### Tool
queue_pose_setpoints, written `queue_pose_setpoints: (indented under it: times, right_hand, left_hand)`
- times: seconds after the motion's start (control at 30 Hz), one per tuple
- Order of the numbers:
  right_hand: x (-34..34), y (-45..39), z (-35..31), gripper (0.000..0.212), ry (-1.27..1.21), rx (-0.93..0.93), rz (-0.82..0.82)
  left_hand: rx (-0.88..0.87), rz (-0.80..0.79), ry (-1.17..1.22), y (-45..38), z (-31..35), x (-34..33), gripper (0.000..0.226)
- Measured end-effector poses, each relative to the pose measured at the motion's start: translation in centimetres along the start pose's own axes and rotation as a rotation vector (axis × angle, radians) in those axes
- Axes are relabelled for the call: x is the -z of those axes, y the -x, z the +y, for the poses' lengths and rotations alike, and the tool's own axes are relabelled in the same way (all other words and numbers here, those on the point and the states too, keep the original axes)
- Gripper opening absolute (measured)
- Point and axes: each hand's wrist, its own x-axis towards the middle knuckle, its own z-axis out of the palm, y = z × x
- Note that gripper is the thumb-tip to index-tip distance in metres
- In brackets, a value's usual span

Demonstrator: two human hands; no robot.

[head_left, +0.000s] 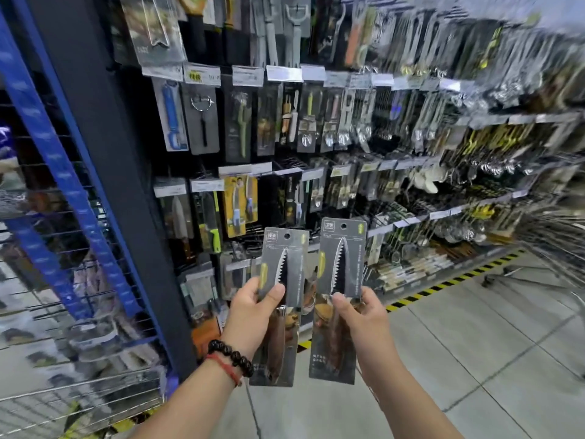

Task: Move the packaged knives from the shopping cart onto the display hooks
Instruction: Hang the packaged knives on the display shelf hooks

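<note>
Single head-worn view, wide-angle, looking forward and slightly downward from the person's eye level. The camera faces a display wall (316,137) of hanging kitchen tools, which runs away obliquely to the right; straight lines bow toward the frame edges. Both forearms enter from the bottom edge, with the left hand (250,307) and right hand (364,315) close to the lens at lower centre. The floor (474,359) fills the lower right.
</note>
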Motion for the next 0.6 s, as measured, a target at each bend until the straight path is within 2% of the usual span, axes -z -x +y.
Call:
queue_pose_setpoints:
  times: [0.1,0.17,0.2,0.27,0.37,0.6]
  right_hand:
    - [-0.2,-3.6,0.2,0.028,0.033,0.004,-0.024]
    - [-0.3,-6.7,0.6,0.047,0.054,-0.018,-0.03]
    - [-0.4,-8.3,0.8,0.047,0.063,-0.022,-0.046]
    - [-0.7,-11.6,1.1,0.02,0.087,-0.023,-0.069]
    - [-1.2,-16.3,0.9,0.009,0.12,-0.047,-0.065]
    - [-3.8,-25.3,1.2,0.013,0.119,-0.026,-0.106]
  left_hand:
    - [-0.02,0.017,0.007,-2.9,-0.7,-0.7,0.012]
    - [-0.019,0.03,0.008,-5.4,-1.4,-1.2,0.012]
    - [-0.021,0.038,0.008,-6.9,-1.9,-1.4,0.011]
    - [-0.012,0.057,0.001,-10.0,-3.1,-1.7,0.007]
    - [0.0,0.072,0.023,-14.5,-4.4,-2.5,0.007]
    - [0.061,0.096,0.077,-21.8,-5.5,-3.5,0.013]
